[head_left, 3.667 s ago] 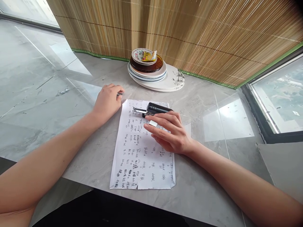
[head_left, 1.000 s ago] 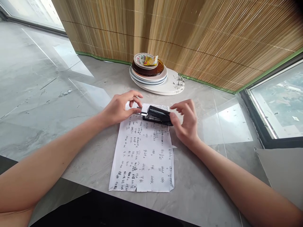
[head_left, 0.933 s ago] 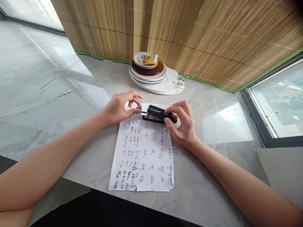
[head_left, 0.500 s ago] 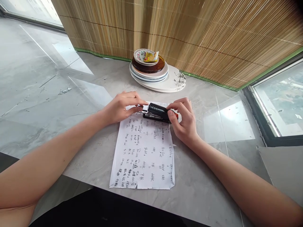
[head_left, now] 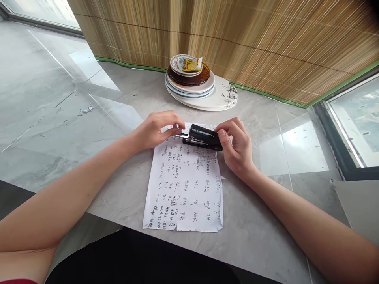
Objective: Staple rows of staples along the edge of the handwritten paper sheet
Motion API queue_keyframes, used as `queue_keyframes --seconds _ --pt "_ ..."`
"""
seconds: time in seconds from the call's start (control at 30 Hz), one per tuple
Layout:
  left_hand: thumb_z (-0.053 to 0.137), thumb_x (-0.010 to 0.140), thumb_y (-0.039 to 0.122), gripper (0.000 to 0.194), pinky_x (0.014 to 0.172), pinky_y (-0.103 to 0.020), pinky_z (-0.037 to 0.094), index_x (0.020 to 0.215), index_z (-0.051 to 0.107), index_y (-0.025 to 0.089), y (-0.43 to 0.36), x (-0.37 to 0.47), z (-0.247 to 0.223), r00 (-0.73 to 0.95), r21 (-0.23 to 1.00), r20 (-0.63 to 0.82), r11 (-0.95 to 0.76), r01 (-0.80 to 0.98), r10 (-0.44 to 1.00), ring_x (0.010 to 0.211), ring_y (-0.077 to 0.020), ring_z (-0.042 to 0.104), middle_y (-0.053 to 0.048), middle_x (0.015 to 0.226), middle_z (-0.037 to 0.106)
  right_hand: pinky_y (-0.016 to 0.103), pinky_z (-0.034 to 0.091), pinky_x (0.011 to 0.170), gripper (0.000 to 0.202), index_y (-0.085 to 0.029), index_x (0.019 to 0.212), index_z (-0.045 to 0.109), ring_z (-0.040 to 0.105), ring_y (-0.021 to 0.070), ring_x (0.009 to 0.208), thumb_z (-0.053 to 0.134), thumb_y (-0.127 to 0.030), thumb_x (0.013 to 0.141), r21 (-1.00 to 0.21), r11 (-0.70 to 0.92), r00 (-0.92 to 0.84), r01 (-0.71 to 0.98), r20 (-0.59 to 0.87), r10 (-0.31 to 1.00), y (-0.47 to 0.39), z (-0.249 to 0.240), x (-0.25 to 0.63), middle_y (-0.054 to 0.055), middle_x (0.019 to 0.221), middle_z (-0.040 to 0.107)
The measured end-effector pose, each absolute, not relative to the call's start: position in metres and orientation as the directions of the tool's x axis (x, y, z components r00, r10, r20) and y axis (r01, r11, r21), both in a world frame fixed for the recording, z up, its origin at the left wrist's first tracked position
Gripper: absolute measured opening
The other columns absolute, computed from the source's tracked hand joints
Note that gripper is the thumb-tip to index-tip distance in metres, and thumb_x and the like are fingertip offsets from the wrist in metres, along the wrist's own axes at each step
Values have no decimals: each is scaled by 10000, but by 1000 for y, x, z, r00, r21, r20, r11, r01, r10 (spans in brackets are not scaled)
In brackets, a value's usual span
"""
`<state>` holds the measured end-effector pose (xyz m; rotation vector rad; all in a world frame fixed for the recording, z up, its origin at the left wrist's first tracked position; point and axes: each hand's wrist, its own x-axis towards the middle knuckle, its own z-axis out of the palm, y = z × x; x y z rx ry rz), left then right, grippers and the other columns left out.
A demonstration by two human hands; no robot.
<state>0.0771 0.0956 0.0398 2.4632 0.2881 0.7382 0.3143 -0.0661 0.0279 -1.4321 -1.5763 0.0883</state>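
Observation:
A black stapler (head_left: 205,137) lies over the top of a white sheet of paper (head_left: 183,189) covered in handwriting. My right hand (head_left: 235,146) grips the stapler's right end between thumb and fingers. At its left end, my left hand (head_left: 162,128) pinches a small metallic part that sticks out of the stapler; the fingers hide much of it. The stapler's top and base are slightly apart at the left.
Beyond the hands stands a stack of plates (head_left: 189,88) with a small yellow packet (head_left: 192,64) on top. Behind it hangs a bamboo blind (head_left: 207,31). A white board or sheet (head_left: 361,205) lies at the right edge.
The view has shifted a little, so things sit slightly further right and higher. My left fingers have curled more around the metallic part at the stapler's left end.

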Motion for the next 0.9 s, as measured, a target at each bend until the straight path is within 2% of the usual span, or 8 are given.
queue_keyframes --seconds 0.33,0.43,0.57,0.7,0.9 --pt "663 997 277 126 975 -389 580 983 788 274 93 76 39 833 556 460 -831 0 307 996 -226 779 -38 1033 821 428 470 849 302 -268 920 645 557 216 857 453 -416 1101 -631 285 173 722 563 808 -66 30 313 35 910 617" --pt "680 990 279 124 989 -406 571 1032 796 282 93 76 38 822 533 481 -846 1 304 953 -221 785 -28 1020 827 422 470 829 301 -268 926 648 556 215 858 456 -420 1102 -635 281 178 719 560 809 -66 30 313 36 912 612" --pt "676 997 305 151 987 -393 572 1084 798 287 91 75 38 827 542 434 -837 78 358 970 -219 775 -41 1069 829 421 474 816 310 -269 932 650 559 215 855 458 -443 1102 -642 272 185 717 551 814 -67 29 313 39 927 613" --pt "683 1003 325 152 983 -381 576 1086 802 279 91 75 38 828 543 414 -833 110 379 988 -221 772 -42 1072 827 417 475 815 302 -270 945 656 556 210 851 458 -435 1104 -644 272 184 715 549 815 -67 29 313 36 933 613" --pt "679 1005 288 154 948 -362 593 1086 803 246 93 76 37 831 534 448 -844 45 328 972 -218 781 -49 1075 825 411 467 807 285 -267 936 655 548 205 840 472 -413 1098 -647 274 185 711 549 815 -67 30 313 32 922 607"
